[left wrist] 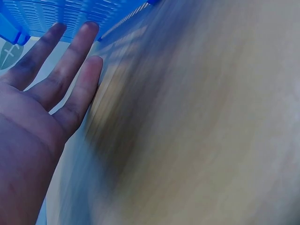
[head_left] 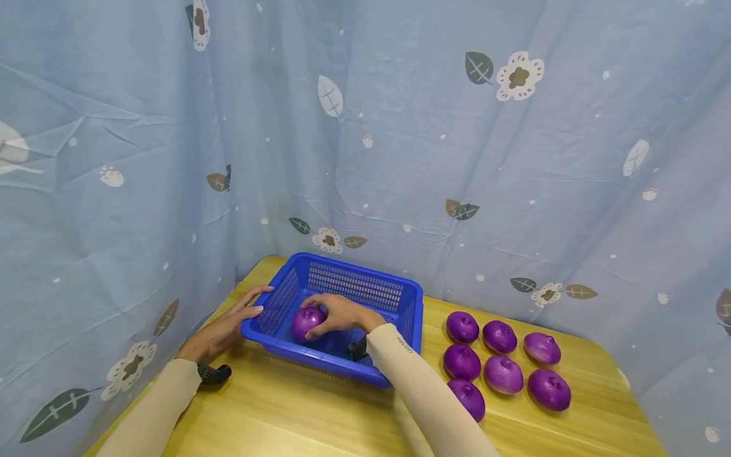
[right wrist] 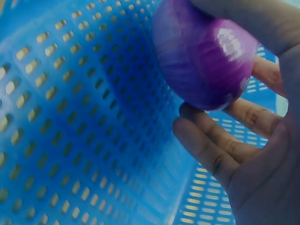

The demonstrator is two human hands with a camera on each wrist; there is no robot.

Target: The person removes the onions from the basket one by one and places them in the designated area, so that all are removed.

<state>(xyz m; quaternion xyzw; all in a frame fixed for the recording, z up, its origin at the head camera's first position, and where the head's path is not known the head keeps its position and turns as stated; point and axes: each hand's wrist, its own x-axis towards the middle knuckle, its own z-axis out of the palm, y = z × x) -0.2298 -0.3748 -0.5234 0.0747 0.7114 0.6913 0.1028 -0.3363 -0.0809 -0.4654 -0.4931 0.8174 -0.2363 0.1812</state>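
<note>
A purple onion is inside the blue plastic basket, toward its left end. My right hand reaches into the basket and grips this onion between thumb and fingers. The right wrist view shows the onion up close, glossy and round, near the perforated basket wall. Outside the basket's left end is my left hand, its fingers extended with the tips right at the rim. In the left wrist view that hand holds nothing, its fingers spread beneath the basket side.
Several more purple onions stand in loose rows on the wooden table, right of the basket. A blue patterned curtain hangs behind the table and along its left side. Black straps sit at the wrists.
</note>
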